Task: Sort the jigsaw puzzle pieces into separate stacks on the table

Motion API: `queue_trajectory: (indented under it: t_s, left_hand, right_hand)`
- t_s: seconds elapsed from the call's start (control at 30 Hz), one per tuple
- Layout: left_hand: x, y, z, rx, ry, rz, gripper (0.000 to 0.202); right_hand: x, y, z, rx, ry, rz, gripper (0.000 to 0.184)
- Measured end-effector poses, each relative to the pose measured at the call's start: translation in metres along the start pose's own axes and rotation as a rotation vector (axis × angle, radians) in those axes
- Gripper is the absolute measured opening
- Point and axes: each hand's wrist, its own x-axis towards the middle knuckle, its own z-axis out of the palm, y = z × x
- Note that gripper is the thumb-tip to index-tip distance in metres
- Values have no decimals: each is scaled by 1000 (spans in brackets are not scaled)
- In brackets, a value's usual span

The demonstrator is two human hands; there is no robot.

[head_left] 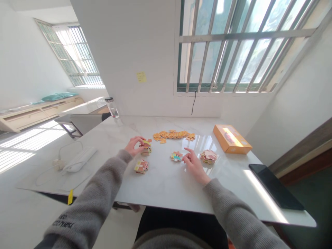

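Note:
My left hand (pixel 133 146) curls over a small stack of jigsaw pieces (pixel 147 148), its fingertips gripping the top pieces. Just below that stack sits a second stack (pixel 141 166). My right hand (pixel 194 165) rests on the table with its fingers apart, holding nothing. Its index finger points towards a small colourful cluster of pieces (pixel 176 156). To its right lies a round pile of pinkish pieces (pixel 208 156). Orange pieces (pixel 173 135) spread in a loose band farther back on the white marble table (pixel 160 183).
An orange cardboard box (pixel 231 139) lies at the table's right, with a black tablet (pixel 276 186) near the right edge. A clear bottle (pixel 112 108) stands at the far left corner. A white cabled device (pixel 77 159) lies on a lower surface left of the table.

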Motion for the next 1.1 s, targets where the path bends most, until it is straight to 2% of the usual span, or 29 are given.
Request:
queue_trajectory:
  t_s: [0.13, 0.3, 0.6, 0.7, 0.8, 0.9, 1.03, 1.1]
  left_hand:
    - [4, -22, -1, -30, -92, -65, 15]
    - [8, -36, 1, -31, -113, -99, 17]
    - [5, -40, 8, -47, -150, -158, 20]
    - [4, -37, 7, -38, -122, -151, 19]
    - [7, -25, 7, 20, -28, -94, 20]
    - [11, 1, 15, 84, 38, 25, 16]
    - [9, 50, 45, 96, 21, 164, 13]
    - [4, 72, 66, 71, -40, 210, 13]
  right_hand:
    - [-1, 0, 1, -28, -35, -21, 48]
    - [-1, 0, 1, -33, -38, -37, 47]
    - [-1, 3, 3, -41, -34, -47, 48]
    - [-1, 3, 3, -47, -35, -48, 48]
    - [0, 4, 2, -84, -17, -64, 44]
    - [0, 7, 1, -165, 26, -87, 41]
    - [2, 15, -1, -275, 68, -117, 46]
    - [2, 19, -1, -338, 62, -150, 47]
